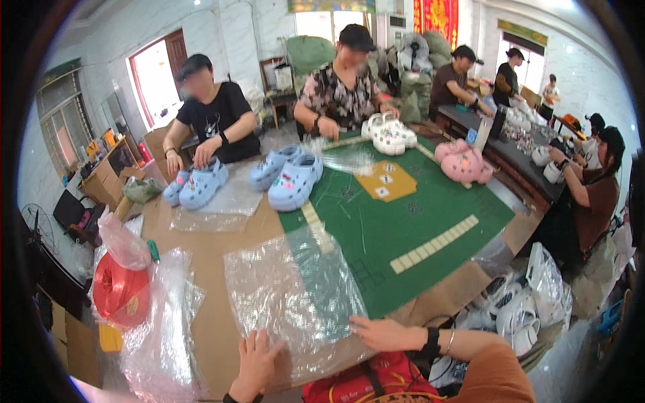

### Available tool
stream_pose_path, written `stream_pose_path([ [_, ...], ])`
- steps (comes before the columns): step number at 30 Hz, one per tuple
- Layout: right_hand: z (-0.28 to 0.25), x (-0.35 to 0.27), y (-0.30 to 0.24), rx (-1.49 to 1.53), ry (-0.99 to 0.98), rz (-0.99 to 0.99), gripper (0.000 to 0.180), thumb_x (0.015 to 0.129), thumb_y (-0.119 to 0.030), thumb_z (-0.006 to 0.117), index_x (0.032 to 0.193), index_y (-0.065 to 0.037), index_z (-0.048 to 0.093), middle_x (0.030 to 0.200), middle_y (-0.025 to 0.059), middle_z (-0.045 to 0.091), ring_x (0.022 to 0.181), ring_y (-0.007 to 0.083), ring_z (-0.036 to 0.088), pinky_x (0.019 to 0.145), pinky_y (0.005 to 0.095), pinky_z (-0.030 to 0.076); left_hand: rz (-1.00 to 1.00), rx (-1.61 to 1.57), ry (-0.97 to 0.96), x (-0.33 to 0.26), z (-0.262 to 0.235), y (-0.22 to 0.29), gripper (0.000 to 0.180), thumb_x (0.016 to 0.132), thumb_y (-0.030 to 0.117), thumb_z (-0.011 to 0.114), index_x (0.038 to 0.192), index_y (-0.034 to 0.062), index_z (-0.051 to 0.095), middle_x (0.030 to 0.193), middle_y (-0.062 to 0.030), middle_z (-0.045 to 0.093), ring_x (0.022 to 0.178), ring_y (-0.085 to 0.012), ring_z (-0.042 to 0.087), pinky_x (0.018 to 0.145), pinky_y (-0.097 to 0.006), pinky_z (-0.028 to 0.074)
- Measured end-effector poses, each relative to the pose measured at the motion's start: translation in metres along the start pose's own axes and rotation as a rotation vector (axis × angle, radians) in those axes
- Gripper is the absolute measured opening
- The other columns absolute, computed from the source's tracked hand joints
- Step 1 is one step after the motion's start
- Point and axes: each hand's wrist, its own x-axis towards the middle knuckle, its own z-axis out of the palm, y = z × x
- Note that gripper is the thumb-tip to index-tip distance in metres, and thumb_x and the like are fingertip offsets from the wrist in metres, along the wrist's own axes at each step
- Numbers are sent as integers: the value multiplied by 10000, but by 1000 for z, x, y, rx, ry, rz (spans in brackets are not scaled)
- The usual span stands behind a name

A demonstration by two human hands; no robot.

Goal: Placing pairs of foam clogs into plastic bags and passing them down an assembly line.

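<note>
A clear plastic bag [285, 279] lies flat before me, partly over brown cardboard and partly over a green mat [430, 221]. My left hand [258, 359] rests on the bag's near left part, fingers spread. At its near right edge, my right hand [386, 334] touches the plastic with fingers stretched out. Past the bag stand light blue clogs with charms, one pair [290, 178] by the mat's corner and another [201, 187] further left on more clear plastic. White clogs [388, 134] and pink clogs [463, 161] sit at the far side.
Red plastic twine [121, 289] and a stack of clear bags [161, 329] lie at the left. A row of cream tiles [433, 244] and a yellow board [386, 181] are on the mat. Bagged white clogs [517, 322] stand low right. Two people work across the table; several others sit farther right.
</note>
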Motion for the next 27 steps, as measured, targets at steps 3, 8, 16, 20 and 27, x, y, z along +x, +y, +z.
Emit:
stream_pose_path([
  [3, 12, -4, -4, 38, -10, -3, 474, 768, -138, 570, 1201, -4, 434, 1303, 166, 373, 809, 291, 612, 578, 362, 522, 96, -105, -50, 2, -20, 15, 385, 736, 125, 571, 1118, 167, 558, 1206, -126, 457, 1122, -319, 427, 897, -484, 353],
  [8, -3, 4, -4, 18, -128, 27, 484, 774, -157, 568, 1208, 2, 427, 1322, 175, 350, 840, 323, 605, 639, 365, 525, 383, -272, -281, -4, 2, 40, 447, 831, 188, 532, 1266, 115, 455, 1288, -145, 446, 1153, -345, 401, 954, -440, 345],
  [16, 0, 6, 7, 97, -7, 6, 491, 764, -154, 577, 1194, 12, 408, 1318, 225, 333, 744, 366, 612, 639, 411, 517, 153, -690, -154, -12, 1, 79, 364, 798, 100, 545, 1160, 85, 509, 1110, -167, 541, 937, -363, 518, 792, -418, 448],
  [20, 1, 1, -3, 73, -17, 74, 519, 764, -164, 587, 1216, 9, 397, 1324, 218, 332, 770, 371, 606, 650, 425, 510, 255, -662, -173, 6, 4, 71, 334, 783, 129, 541, 1117, 144, 547, 1133, -85, 513, 1073, -280, 482, 842, -433, 411],
  [27, 12, -6, 5, 246, 15, 5, 511, 801, -204, 568, 1229, 13, 392, 1347, 200, 315, 925, 383, 564, 764, 421, 479, 174, -614, -278, 26, -5, 74, 332, 817, 149, 556, 1147, 135, 527, 1086, -86, 541, 960, -281, 535, 783, -381, 451],
])
